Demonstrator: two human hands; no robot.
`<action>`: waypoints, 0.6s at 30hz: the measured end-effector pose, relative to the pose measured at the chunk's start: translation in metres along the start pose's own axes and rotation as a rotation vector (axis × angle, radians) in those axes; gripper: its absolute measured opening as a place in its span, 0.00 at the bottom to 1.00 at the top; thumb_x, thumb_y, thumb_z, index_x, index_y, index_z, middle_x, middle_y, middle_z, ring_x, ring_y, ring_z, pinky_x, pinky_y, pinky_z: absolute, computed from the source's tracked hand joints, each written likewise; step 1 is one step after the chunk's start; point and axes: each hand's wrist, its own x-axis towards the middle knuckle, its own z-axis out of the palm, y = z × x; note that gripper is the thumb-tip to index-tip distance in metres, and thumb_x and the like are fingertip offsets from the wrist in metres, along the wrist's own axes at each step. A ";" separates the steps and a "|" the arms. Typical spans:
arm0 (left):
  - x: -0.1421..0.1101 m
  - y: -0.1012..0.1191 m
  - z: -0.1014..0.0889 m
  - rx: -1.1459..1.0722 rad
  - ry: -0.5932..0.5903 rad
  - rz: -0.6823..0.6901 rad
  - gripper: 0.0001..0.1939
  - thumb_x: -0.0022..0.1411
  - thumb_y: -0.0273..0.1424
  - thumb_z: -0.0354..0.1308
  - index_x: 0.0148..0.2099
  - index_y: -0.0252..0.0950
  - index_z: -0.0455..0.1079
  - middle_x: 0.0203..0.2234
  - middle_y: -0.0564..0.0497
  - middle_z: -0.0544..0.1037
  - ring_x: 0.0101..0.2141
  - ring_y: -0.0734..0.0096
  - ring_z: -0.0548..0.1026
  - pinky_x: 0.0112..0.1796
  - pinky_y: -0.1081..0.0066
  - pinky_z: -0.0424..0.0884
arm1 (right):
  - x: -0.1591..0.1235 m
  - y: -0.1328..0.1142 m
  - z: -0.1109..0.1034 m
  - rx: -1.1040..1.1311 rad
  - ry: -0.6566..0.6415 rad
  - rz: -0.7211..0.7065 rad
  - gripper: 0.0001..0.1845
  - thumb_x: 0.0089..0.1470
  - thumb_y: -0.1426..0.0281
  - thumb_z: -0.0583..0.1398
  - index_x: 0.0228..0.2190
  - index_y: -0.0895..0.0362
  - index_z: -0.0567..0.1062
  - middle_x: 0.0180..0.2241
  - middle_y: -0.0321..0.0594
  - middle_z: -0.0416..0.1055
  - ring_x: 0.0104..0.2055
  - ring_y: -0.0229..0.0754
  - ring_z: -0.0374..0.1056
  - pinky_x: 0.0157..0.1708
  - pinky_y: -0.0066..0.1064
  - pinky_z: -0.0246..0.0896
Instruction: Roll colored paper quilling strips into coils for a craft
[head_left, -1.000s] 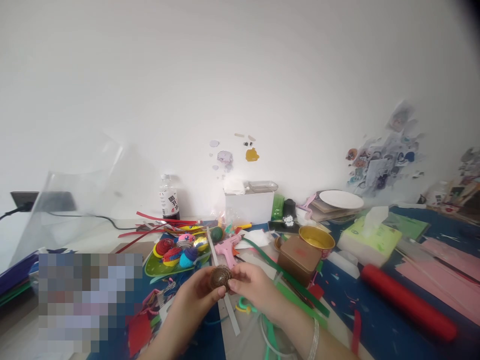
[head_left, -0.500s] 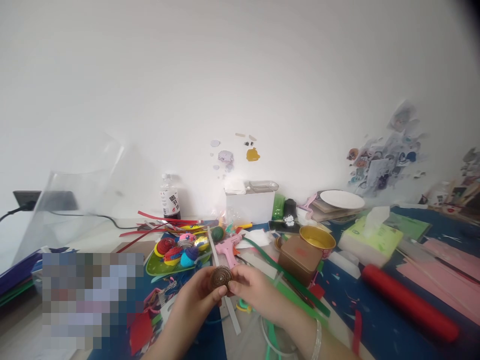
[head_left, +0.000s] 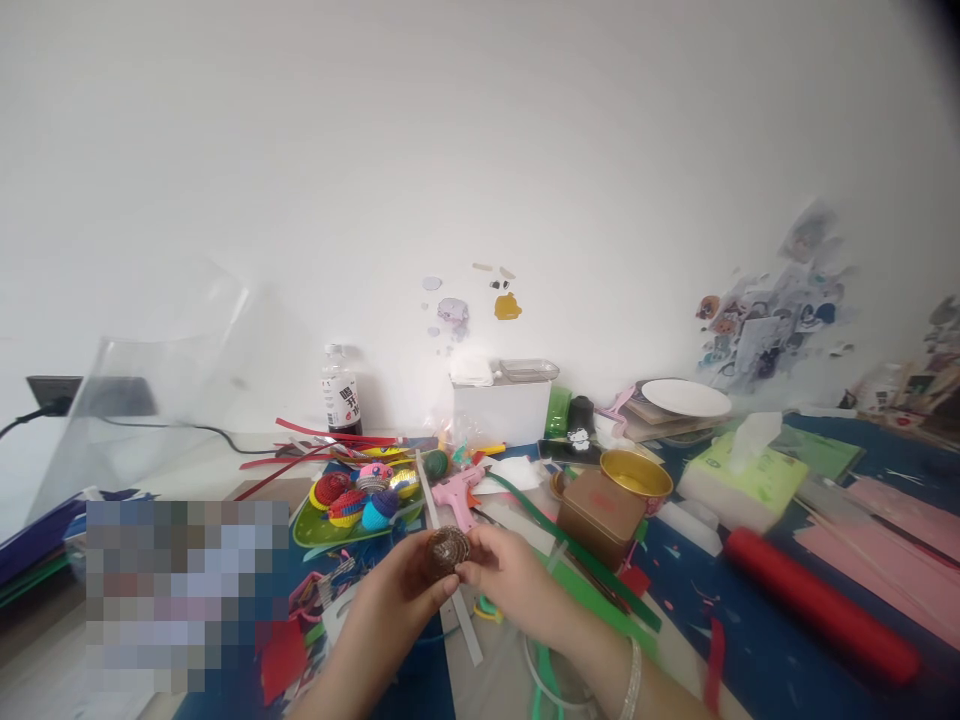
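Note:
Between my two hands, above the middle of the table, is a small brown disc (head_left: 448, 551) coiled in spiral rings. My left hand (head_left: 403, 580) is closed on its left side, with the thumb at the lower edge. The fingertips of my right hand (head_left: 501, 574) pinch its right edge. Just beyond the disc lies a pink glue gun (head_left: 456, 492). To the left, a green leaf-shaped tray (head_left: 306, 528) bears several colourful ridged balls (head_left: 346, 507). The fingers behind the disc are partly hidden.
A brown box (head_left: 600, 515) and a gold tin (head_left: 636, 474) stand to the right, near a tissue pack (head_left: 742, 470) and a red roll (head_left: 821, 605). A bottle (head_left: 341, 392) and a white box (head_left: 501, 412) stand by the wall. Paper strips and scraps litter the table.
The brown disc has turned and tilted slightly between my fingers, showing its ringed face at another angle. Both hands stay closed on it in nearly the same place.

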 end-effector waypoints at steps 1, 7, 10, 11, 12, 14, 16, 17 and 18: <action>0.000 0.000 0.000 -0.030 -0.015 0.005 0.20 0.44 0.34 0.63 0.41 0.37 0.66 0.39 0.46 0.78 0.42 0.57 0.75 0.43 0.63 0.70 | 0.000 0.000 0.000 -0.010 0.006 0.004 0.04 0.46 0.74 0.57 0.28 0.59 0.69 0.27 0.34 0.65 0.31 0.38 0.63 0.31 0.28 0.56; -0.001 0.001 0.000 -0.096 -0.033 -0.020 0.20 0.44 0.35 0.63 0.41 0.36 0.67 0.34 0.47 0.80 0.35 0.58 0.77 0.38 0.63 0.72 | 0.000 -0.001 -0.001 -0.100 0.038 0.027 0.02 0.44 0.74 0.56 0.23 0.58 0.66 0.22 0.32 0.60 0.26 0.35 0.58 0.26 0.25 0.52; -0.002 0.003 0.000 -0.096 -0.027 -0.051 0.21 0.43 0.36 0.64 0.41 0.34 0.68 0.31 0.48 0.81 0.32 0.60 0.78 0.35 0.65 0.72 | 0.000 -0.004 0.000 -0.151 0.055 0.018 0.07 0.43 0.74 0.57 0.19 0.58 0.62 0.20 0.30 0.57 0.24 0.34 0.55 0.24 0.24 0.49; -0.003 0.004 0.000 -0.091 -0.027 -0.052 0.21 0.43 0.37 0.64 0.41 0.34 0.68 0.30 0.48 0.81 0.31 0.60 0.78 0.35 0.66 0.72 | -0.001 -0.005 0.000 -0.158 0.054 0.014 0.08 0.43 0.74 0.57 0.19 0.58 0.61 0.20 0.30 0.56 0.24 0.34 0.54 0.23 0.24 0.48; -0.003 0.004 0.000 -0.088 -0.030 -0.050 0.21 0.44 0.37 0.64 0.41 0.34 0.69 0.29 0.49 0.81 0.30 0.61 0.77 0.34 0.67 0.72 | -0.001 -0.006 0.000 -0.158 0.048 0.010 0.08 0.43 0.74 0.57 0.18 0.58 0.61 0.19 0.30 0.56 0.24 0.33 0.54 0.23 0.24 0.48; -0.004 0.006 0.000 -0.106 -0.047 -0.052 0.21 0.44 0.37 0.64 0.41 0.34 0.69 0.29 0.49 0.81 0.30 0.61 0.77 0.34 0.67 0.72 | -0.002 -0.007 -0.002 -0.131 0.026 0.013 0.08 0.45 0.73 0.57 0.19 0.58 0.62 0.20 0.30 0.57 0.24 0.34 0.56 0.23 0.24 0.49; -0.003 0.007 0.000 -0.167 -0.071 -0.062 0.22 0.43 0.37 0.65 0.42 0.34 0.70 0.31 0.49 0.81 0.33 0.60 0.77 0.37 0.66 0.72 | -0.003 -0.008 -0.005 -0.067 -0.005 0.021 0.06 0.47 0.71 0.57 0.22 0.58 0.65 0.21 0.32 0.61 0.26 0.35 0.59 0.25 0.25 0.52; -0.003 0.009 -0.001 -0.211 -0.090 -0.071 0.23 0.44 0.37 0.65 0.43 0.34 0.70 0.32 0.50 0.81 0.35 0.59 0.77 0.39 0.64 0.72 | -0.003 -0.009 -0.007 -0.022 -0.020 0.022 0.06 0.47 0.69 0.57 0.23 0.59 0.67 0.23 0.33 0.63 0.27 0.36 0.61 0.26 0.26 0.54; -0.003 0.010 -0.001 -0.254 -0.117 -0.079 0.23 0.44 0.37 0.65 0.44 0.35 0.69 0.33 0.50 0.81 0.37 0.59 0.77 0.41 0.63 0.71 | -0.003 -0.009 -0.010 0.024 -0.036 0.022 0.07 0.48 0.67 0.57 0.25 0.59 0.68 0.24 0.34 0.65 0.28 0.38 0.63 0.28 0.27 0.56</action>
